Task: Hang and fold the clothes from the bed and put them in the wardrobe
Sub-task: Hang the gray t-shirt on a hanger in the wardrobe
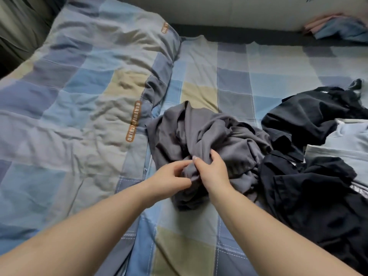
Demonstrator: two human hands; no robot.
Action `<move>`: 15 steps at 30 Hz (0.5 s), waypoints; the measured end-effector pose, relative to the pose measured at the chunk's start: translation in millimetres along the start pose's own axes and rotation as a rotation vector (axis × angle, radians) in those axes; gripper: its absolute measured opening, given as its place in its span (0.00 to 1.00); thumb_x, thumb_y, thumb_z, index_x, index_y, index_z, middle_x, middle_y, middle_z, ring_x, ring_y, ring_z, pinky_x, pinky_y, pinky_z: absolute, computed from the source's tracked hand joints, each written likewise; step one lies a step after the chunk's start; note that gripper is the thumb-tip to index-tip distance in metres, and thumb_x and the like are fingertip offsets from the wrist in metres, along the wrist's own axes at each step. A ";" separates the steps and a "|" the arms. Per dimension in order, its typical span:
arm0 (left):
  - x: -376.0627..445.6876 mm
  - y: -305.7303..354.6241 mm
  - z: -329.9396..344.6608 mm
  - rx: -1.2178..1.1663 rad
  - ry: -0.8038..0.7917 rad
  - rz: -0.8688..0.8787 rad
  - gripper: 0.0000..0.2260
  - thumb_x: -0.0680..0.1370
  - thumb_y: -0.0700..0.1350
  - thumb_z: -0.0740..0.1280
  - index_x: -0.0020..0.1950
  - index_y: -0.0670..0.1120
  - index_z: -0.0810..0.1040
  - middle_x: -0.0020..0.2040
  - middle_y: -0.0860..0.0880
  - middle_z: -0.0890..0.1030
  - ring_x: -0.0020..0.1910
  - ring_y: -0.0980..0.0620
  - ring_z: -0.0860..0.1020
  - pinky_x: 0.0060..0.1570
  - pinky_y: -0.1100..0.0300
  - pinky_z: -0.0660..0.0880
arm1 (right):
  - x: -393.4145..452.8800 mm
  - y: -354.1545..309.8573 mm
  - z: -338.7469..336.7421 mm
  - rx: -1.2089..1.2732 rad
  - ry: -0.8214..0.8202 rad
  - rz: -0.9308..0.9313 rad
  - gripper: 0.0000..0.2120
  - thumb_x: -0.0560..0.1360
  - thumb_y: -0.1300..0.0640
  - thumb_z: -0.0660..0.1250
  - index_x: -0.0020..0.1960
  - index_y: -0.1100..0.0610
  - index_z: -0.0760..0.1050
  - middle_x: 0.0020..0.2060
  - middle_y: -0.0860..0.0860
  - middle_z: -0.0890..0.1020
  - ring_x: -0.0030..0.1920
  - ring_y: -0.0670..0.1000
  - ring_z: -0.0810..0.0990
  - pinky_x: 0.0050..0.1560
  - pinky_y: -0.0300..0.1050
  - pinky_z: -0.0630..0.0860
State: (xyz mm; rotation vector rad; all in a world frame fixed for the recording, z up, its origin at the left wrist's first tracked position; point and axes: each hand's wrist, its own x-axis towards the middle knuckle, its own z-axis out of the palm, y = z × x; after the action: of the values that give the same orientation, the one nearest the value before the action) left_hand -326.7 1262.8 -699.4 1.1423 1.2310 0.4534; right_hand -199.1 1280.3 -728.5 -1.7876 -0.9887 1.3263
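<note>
1. Head view, centre of frame: both hands are down on the crumpled grey garment [201, 134], which lies on the checked bed sheet [235, 62]. The left hand [169, 179] has its fingers curled, pinching a bunched fold; the right hand [213, 172] grips the same bunch from the other side.
2. Risk: the grey cloth is twisted on itself, so lifting by this bunch would likely bring it up as a knot, with no clear edge or collar to fold from.
3. Risk: its right edge touches and seems to run under the black clothes [310, 176] at lower right; a pull could drag them along or off the bed.
4. Around: a pale blue garment [350, 140] lies at the right edge, partly under the black pile.
5. The quilt [79, 92] fills the left half, leaving only a narrow flat strip for folding.
6. Upper right corner: pink and blue cloth [338, 26], blurred.
7. No wardrobe or hanger is in sight.
</note>
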 end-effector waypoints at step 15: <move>-122.1 104.6 20.6 0.029 0.109 -0.242 0.12 0.76 0.44 0.70 0.59 0.48 0.79 0.53 0.48 0.82 0.54 0.49 0.80 0.60 0.53 0.76 | -207.0 -79.1 -64.8 -0.652 -0.434 -0.578 0.17 0.73 0.49 0.67 0.57 0.56 0.71 0.50 0.52 0.78 0.53 0.54 0.75 0.53 0.49 0.71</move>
State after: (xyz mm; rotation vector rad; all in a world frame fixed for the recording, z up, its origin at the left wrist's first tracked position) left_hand -319.4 1199.9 -550.2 0.9868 1.4551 0.3190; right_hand -188.9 1130.2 -553.4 -1.4481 -2.1805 1.0906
